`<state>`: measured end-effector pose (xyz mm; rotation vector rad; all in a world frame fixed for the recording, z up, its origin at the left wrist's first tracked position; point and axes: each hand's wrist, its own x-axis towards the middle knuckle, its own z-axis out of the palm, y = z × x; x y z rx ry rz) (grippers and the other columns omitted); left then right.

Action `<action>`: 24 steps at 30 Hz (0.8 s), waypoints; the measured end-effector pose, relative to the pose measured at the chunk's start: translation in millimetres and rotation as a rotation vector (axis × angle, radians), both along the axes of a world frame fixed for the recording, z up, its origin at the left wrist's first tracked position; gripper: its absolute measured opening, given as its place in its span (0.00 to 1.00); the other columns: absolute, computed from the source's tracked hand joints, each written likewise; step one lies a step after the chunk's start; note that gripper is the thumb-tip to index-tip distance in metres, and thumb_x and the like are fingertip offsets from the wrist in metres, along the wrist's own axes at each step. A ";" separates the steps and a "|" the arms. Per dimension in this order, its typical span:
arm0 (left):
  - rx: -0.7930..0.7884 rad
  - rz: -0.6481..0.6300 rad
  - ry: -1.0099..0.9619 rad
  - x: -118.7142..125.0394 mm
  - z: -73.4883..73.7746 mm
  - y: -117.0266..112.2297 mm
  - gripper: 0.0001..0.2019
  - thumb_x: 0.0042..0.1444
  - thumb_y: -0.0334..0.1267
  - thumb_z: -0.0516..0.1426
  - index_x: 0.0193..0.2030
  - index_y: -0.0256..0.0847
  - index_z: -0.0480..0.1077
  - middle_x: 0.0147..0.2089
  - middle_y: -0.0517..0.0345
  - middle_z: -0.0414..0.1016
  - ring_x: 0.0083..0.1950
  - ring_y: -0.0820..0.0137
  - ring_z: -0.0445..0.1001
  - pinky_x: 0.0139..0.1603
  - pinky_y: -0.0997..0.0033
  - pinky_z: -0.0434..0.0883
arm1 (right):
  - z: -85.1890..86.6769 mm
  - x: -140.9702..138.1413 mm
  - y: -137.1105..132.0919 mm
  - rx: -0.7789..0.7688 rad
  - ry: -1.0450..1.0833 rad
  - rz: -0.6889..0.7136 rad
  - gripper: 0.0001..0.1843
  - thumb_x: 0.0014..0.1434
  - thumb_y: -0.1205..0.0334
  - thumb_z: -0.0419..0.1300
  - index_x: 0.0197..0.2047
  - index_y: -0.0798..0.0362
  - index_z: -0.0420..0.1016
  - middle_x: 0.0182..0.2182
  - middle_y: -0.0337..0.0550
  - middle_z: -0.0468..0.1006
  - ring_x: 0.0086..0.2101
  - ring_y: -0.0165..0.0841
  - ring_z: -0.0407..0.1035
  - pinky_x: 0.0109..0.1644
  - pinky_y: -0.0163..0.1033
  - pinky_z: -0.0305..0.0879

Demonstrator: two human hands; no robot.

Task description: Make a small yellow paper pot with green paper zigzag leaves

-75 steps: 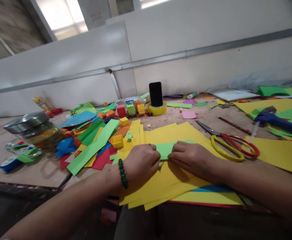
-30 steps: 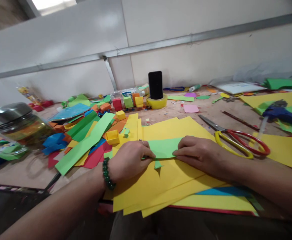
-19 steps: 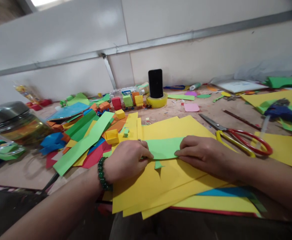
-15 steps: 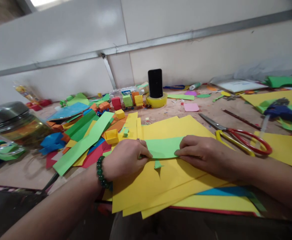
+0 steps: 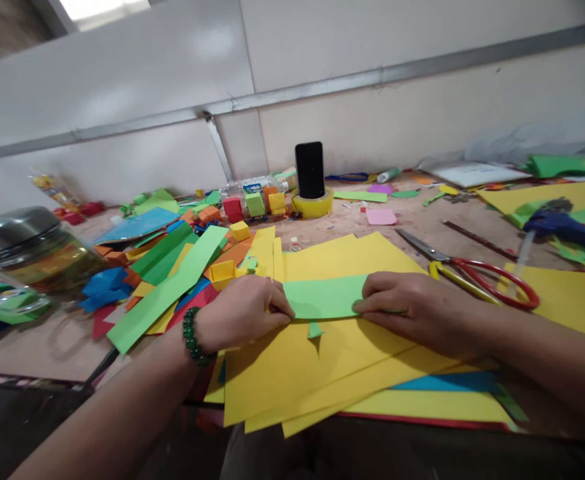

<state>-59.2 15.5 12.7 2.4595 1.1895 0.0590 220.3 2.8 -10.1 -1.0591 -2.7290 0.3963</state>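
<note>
A light green paper strip [image 5: 325, 298] lies folded on a stack of yellow sheets [image 5: 317, 360] at the table's front edge. My left hand [image 5: 239, 311], with a green bead bracelet on the wrist, pinches the strip's left end with curled fingers. My right hand [image 5: 412, 308] presses down on the strip's right end, fingers together and bent. A small green scrap [image 5: 315, 329] sticks out below the strip between my hands.
Red and yellow scissors [image 5: 472, 277] lie right of my right hand. A black phone [image 5: 309, 170] stands in a yellow tape roll [image 5: 313, 203] at the back. Coloured paper strips and small paper cubes [image 5: 222, 272] litter the left. A lidded jar [image 5: 32, 250] stands far left, a blue glue gun [image 5: 559, 223] far right.
My hands have drawn apart along the green strip, the left one sliding left, so more of the strip shows between them. The camera view shifted slightly.
</note>
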 end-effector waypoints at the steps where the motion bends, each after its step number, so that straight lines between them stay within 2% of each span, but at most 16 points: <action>1: -0.009 -0.001 0.004 -0.4 0.6 0.2 0.09 0.54 0.35 0.57 0.35 0.45 0.80 0.37 0.62 0.80 0.38 0.72 0.74 0.39 0.76 0.67 | -0.5 0.9 0.4 -0.001 -0.003 0.000 0.15 0.65 0.61 0.51 0.42 0.48 0.80 0.36 0.43 0.75 0.34 0.30 0.70 0.37 0.34 0.62; 9: 0.001 0.000 0.022 0.4 3.1 0.0 0.09 0.53 0.35 0.57 0.36 0.44 0.80 0.37 0.61 0.80 0.38 0.71 0.75 0.40 0.75 0.67 | -1.0 1.1 1.3 -0.006 0.004 0.002 0.15 0.65 0.59 0.51 0.43 0.48 0.80 0.36 0.43 0.75 0.34 0.31 0.69 0.37 0.35 0.63; 20: 0.095 -0.068 0.062 0.3 -0.9 -1.6 0.15 0.53 0.35 0.56 0.47 0.47 0.77 0.42 0.58 0.79 0.40 0.68 0.75 0.42 0.71 0.67 | -0.3 0.8 2.8 0.014 -0.003 0.025 0.16 0.66 0.59 0.50 0.42 0.48 0.80 0.35 0.43 0.75 0.34 0.31 0.69 0.37 0.34 0.62; 24: 0.093 -0.085 0.037 0.2 -3.2 -0.5 0.13 0.54 0.35 0.55 0.43 0.47 0.79 0.42 0.59 0.79 0.39 0.69 0.75 0.41 0.73 0.67 | -0.2 0.2 2.6 0.019 0.000 0.020 0.15 0.65 0.61 0.51 0.43 0.48 0.80 0.35 0.43 0.75 0.33 0.31 0.70 0.37 0.34 0.62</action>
